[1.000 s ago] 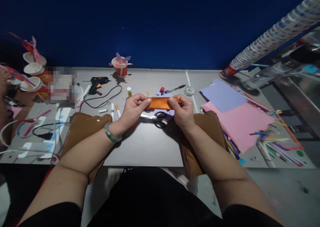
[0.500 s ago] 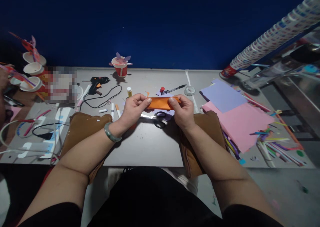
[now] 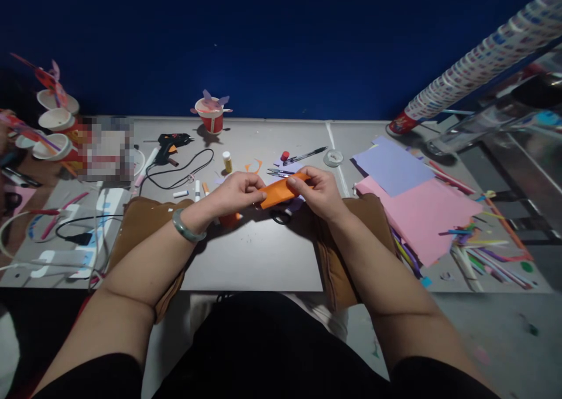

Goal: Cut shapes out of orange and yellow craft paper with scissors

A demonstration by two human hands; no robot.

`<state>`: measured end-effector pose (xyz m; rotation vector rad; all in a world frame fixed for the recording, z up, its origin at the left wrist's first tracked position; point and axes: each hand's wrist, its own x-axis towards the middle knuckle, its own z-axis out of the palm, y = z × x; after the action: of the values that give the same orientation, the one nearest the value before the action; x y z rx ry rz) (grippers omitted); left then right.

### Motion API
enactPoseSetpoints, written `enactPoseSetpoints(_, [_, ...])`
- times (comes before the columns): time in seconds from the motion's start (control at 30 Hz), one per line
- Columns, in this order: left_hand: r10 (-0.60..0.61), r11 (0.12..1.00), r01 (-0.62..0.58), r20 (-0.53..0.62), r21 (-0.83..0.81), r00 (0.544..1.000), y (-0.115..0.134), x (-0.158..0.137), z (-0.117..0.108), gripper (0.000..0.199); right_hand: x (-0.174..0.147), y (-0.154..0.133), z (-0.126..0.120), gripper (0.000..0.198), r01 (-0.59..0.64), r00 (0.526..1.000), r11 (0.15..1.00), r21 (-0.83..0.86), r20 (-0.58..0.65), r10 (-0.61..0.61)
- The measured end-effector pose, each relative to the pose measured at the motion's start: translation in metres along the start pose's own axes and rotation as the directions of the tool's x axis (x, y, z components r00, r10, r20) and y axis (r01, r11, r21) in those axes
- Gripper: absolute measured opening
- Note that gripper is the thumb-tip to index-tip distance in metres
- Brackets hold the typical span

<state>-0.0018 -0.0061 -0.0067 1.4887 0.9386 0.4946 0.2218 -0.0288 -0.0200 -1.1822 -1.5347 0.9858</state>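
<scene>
A folded strip of orange paper (image 3: 277, 193) is held over the table, tilted with its right end farther from me. My right hand (image 3: 324, 194) grips that end, thumb on top. At the near left end, my left hand (image 3: 239, 193) pinches the paper's edge between thumb and fingers. Partly covered by the strip is a pair of scissors, of which a black handle (image 3: 281, 217) shows. Pointed metal blades (image 3: 278, 173) stick out just behind the strip; whether they belong to the same scissors I cannot tell. An orange paper scrap (image 3: 253, 166) lies beyond my left hand.
A glue gun (image 3: 170, 149) with its cord, a decorated paper cup (image 3: 211, 118) and a pen (image 3: 306, 155) lie farther back. Purple paper (image 3: 393, 166) and pink paper (image 3: 421, 220) are at right, by stacked cups (image 3: 474, 65). A power strip (image 3: 103, 223) is at left.
The orange strip has turned from level to slanting, its left end coming nearer me. My left hand has shifted slightly left and down, uncovering the orange scrap behind.
</scene>
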Motion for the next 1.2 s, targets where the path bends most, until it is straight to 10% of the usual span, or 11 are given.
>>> enactPoseSetpoints(0.17, [-0.007,1.0,0.006,0.064,0.01,0.998,-0.002,-0.001,0.006,0.01,-0.001,0.001,0.004,0.043,-0.045,0.999,0.998,0.032,-0.005,0.045])
enactPoseSetpoints(0.37, [0.022,0.964,-0.056,-0.135,-0.261,0.991,-0.006,0.001,0.025,0.015,-0.001,0.009,0.017,0.052,-0.217,0.974,0.885,0.412,0.032,0.224])
enactPoseSetpoints(1.2, [0.172,0.948,-0.246,-0.327,-0.201,0.929,-0.013,0.002,0.03,0.026,-0.005,0.008,0.02,0.044,-0.22,0.973,0.944,0.245,0.117,0.197])
